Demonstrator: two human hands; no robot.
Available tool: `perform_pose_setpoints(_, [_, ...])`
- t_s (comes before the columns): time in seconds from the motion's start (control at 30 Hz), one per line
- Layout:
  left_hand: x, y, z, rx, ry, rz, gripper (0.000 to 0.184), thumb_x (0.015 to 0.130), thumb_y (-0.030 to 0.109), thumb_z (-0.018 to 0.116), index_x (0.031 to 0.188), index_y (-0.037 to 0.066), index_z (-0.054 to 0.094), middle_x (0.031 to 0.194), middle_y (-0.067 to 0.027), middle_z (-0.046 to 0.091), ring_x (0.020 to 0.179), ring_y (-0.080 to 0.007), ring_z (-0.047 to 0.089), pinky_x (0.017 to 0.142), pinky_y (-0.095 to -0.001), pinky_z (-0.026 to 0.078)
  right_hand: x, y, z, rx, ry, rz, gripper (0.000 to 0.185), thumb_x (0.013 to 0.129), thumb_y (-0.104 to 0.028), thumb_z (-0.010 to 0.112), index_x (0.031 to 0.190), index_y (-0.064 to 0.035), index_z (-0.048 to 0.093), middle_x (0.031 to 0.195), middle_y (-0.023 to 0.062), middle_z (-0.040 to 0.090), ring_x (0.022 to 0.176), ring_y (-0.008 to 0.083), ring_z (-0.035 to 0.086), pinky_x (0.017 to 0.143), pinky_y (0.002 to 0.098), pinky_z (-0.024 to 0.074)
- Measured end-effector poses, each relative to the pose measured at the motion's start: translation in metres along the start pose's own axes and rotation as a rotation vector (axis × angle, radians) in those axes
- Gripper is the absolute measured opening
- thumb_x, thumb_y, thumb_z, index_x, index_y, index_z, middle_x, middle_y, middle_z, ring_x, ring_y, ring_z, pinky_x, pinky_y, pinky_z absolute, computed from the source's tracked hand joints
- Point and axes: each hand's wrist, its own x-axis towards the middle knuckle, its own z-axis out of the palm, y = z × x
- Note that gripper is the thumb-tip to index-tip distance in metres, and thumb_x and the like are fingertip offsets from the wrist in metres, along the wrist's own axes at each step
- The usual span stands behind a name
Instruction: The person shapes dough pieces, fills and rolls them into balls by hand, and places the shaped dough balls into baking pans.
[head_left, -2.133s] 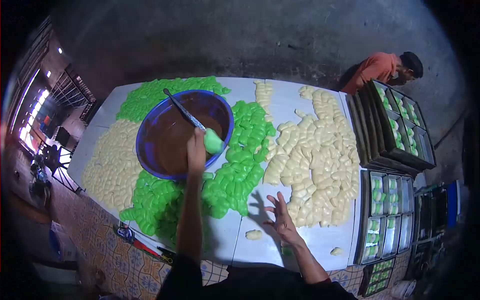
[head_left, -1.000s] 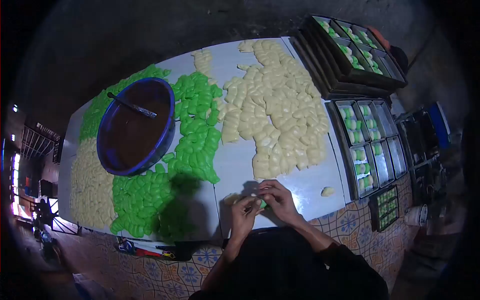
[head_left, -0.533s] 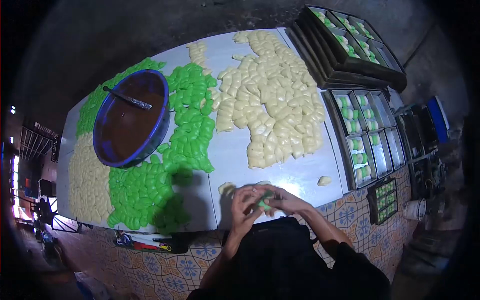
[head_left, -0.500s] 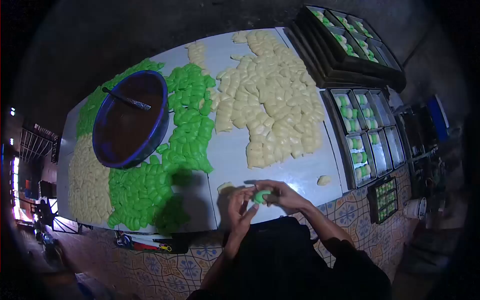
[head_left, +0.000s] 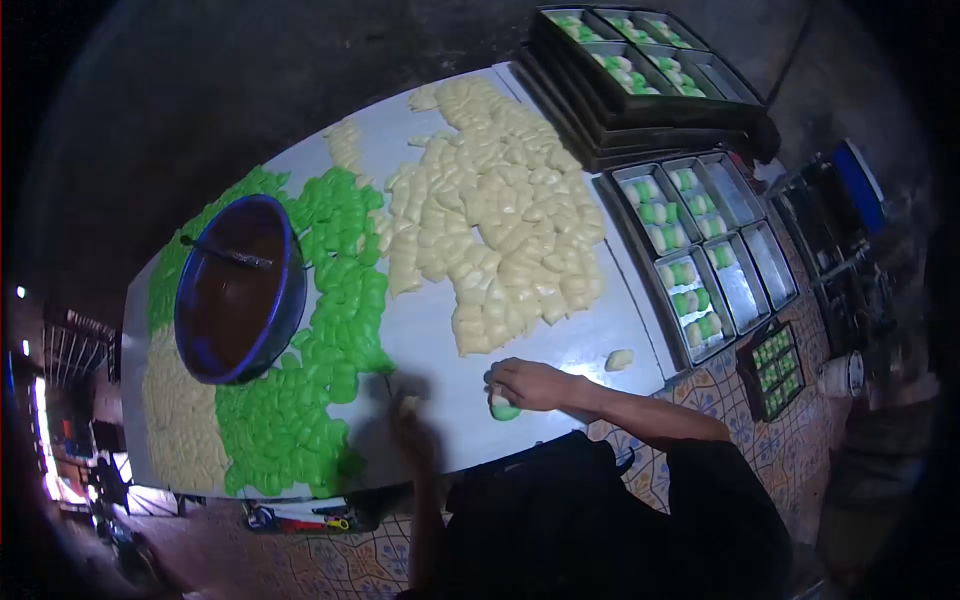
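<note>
On the white table (head_left: 440, 345) near its front edge, my right hand (head_left: 530, 384) has its fingers curled over a small green-and-cream dough piece (head_left: 505, 411). To the left, my left hand (head_left: 413, 435) is dark and smeared by motion, with a cream dough piece (head_left: 410, 403) at its fingertips; its grip cannot be made out. Many cream dough pieces (head_left: 520, 225) lie beyond my right hand. Green dough pieces (head_left: 345, 295) spread to the left, beside a blue basin (head_left: 298, 300) of brown filling with a metal utensil (head_left: 235, 254) in it.
Sectioned metal trays (head_left: 690, 250) holding green and cream pieces stand at the right, below a stack of dark trays (head_left: 640, 105). One cream piece (head_left: 619, 359) lies near the right edge. A lower tray (head_left: 772, 370) and a white bucket (head_left: 842, 376) are at the lower right.
My hands have parted from around the green piece. My right hand now has it low over the table, with cream showing beside the green; my left hand has moved left to the loose cream piece.
</note>
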Motion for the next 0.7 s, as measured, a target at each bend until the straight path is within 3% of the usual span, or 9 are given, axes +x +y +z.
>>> perform_pose_setpoints(0.07, [-0.007,-0.052,0.003,-0.068,0.109,-0.058,0.033,0.090,0.016,0.045,0.114,-0.004,0.055,0.105,-0.0168,0.059,0.104,-0.0335,0.056,0.093,-0.0433,0.044,-0.016,-0.014,-0.005,-0.340,0.222,-0.098,0.051,0.082,-0.034,0.064,0.123,-0.0061,0.051,0.119,0.0206,0.049,0.108,0.0372,0.050,0.090,0.0441,0.0433])
perform_pose_setpoints(0.13, [-0.003,0.009,0.010,-0.671,0.118,-0.304,0.036,0.091,0.026,0.042,0.109,-0.002,0.056,0.094,-0.0141,0.057,0.092,-0.0300,0.055,0.086,-0.0439,0.046,-0.021,-0.015,0.004,-0.365,0.256,-0.209,0.063,0.076,-0.043,0.068,0.125,-0.0073,0.052,0.126,0.0226,0.043,0.109,0.0382,0.048,0.091,0.0455,0.0421])
perform_pose_setpoints(0.27, [0.022,0.084,0.029,-1.592,-0.179,-0.588,0.041,0.094,0.038,0.037,0.093,0.002,0.056,0.081,-0.0115,0.053,0.078,-0.0260,0.053,0.075,-0.0430,0.045,-0.022,0.012,0.044,-0.141,0.194,-0.118,0.047,0.076,-0.036,0.071,0.110,-0.0053,0.060,0.115,0.0182,0.051,0.106,0.0360,0.048,0.091,0.0420,0.0423])
perform_pose_setpoints(0.37, [0.033,0.128,0.051,-1.530,-0.362,-0.523,0.041,0.095,0.039,0.038,0.076,0.006,0.054,0.072,-0.0059,0.049,0.065,-0.0191,0.044,0.073,-0.0362,0.041,-0.066,-0.003,-0.009,0.607,0.273,0.144,0.040,0.080,-0.025,0.069,0.113,-0.0052,0.057,0.116,0.0135,0.055,0.112,0.0301,0.052,0.096,0.0409,0.0410])
perform_pose_setpoints(0.43, [0.033,0.105,0.067,-1.577,-0.500,-0.509,0.040,0.094,0.040,0.041,0.079,0.005,0.052,0.075,-0.0084,0.051,0.071,-0.0222,0.049,0.073,-0.0384,0.044,-0.113,0.004,-0.062,0.548,0.535,0.075,0.051,0.079,-0.025,0.071,0.122,-0.0063,0.052,0.118,0.0126,0.056,0.114,0.0292,0.053,0.098,0.0398,0.0410])
perform_pose_setpoints(0.5, [0.029,0.030,0.077,-1.461,-0.569,-0.531,0.035,0.093,0.037,0.052,0.089,0.002,0.055,0.081,-0.0111,0.057,0.077,-0.0236,0.054,0.078,-0.0368,0.046,-0.172,0.011,-0.131,0.527,0.610,0.356,0.074,0.075,-0.029,0.076,0.136,-0.0069,0.040,0.126,0.0129,0.052,0.117,0.0259,0.051,0.100,0.0363,0.0399])
perform_pose_setpoints(0.57, [0.028,0.106,0.084,-1.302,-0.473,-0.546,0.035,0.092,0.034,0.056,0.097,0.000,0.057,0.087,-0.0133,0.059,0.081,-0.0238,0.055,0.081,-0.0357,0.046,-0.231,0.042,-0.175,0.234,0.819,0.768,0.081,0.072,-0.034,0.077,0.136,-0.0032,0.038,0.125,0.0185,0.052,0.117,0.0285,0.051,0.099,0.0380,0.0400])
perform_pose_setpoints(0.63, [0.020,0.186,0.100,-0.978,-0.328,-0.455,0.043,0.093,0.040,0.055,0.109,0.000,0.059,0.097,-0.0167,0.062,0.086,-0.0262,0.056,0.085,-0.0392,0.046,-0.277,0.093,-0.217,-0.062,1.039,0.653,0.089,0.066,-0.037,0.079,0.137,-0.0018,0.037,0.126,0.0228,0.051,0.119,0.0344,0.049,0.101,0.0409,0.0390])
perform_pose_setpoints(0.7, [0.017,0.132,0.111,-1.288,-0.476,-0.518,0.049,0.091,0.048,0.052,0.106,0.002,0.060,0.095,-0.0150,0.062,0.087,-0.0270,0.056,0.084,-0.0409,0.046,-0.311,0.153,-0.230,-0.240,1.000,0.757,0.094,0.065,-0.039,0.080,0.138,-0.0016,0.035,0.127,0.0256,0.050,0.120,0.0386,0.047,0.102,0.0432,0.0374])
